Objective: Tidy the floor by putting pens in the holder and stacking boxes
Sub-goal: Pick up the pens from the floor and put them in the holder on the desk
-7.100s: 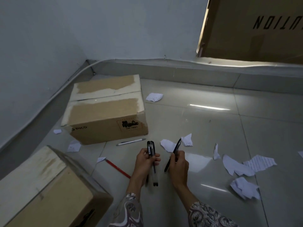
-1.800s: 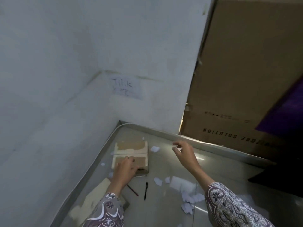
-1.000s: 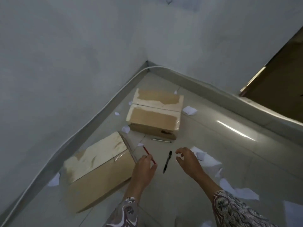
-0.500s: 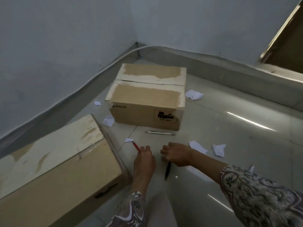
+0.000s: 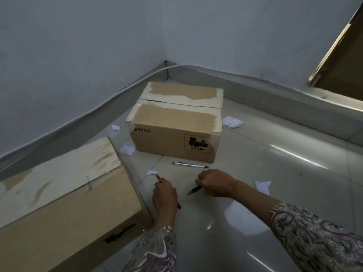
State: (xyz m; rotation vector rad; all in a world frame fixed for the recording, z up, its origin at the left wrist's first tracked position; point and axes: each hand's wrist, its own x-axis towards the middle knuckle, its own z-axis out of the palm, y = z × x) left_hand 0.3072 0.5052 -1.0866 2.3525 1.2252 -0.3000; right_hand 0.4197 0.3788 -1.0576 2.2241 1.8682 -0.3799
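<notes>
My left hand [image 5: 164, 195] is closed around a red pen [image 5: 159, 178] whose ends stick out above and below the fist. My right hand [image 5: 215, 182] is closed on a black pen [image 5: 193, 190] that points down-left, just off the tiled floor. A silver pen [image 5: 190, 165] lies on the floor right in front of the PICO cardboard box [image 5: 172, 134]. A second, larger cardboard box [image 5: 64, 201] lies at the lower left, close beside my left hand. No pen holder is in view.
White paper scraps [image 5: 232, 121] lie around the boxes, one more [image 5: 262, 186] right of my right arm. Two grey walls meet in a corner [image 5: 166, 63] behind the PICO box. A big brown carton [image 5: 341, 61] leans at the upper right.
Both hands have closed on their pens: the left lifted the red pen's end off the floor, the right raised the black pen. The camera has moved closer and lower.
</notes>
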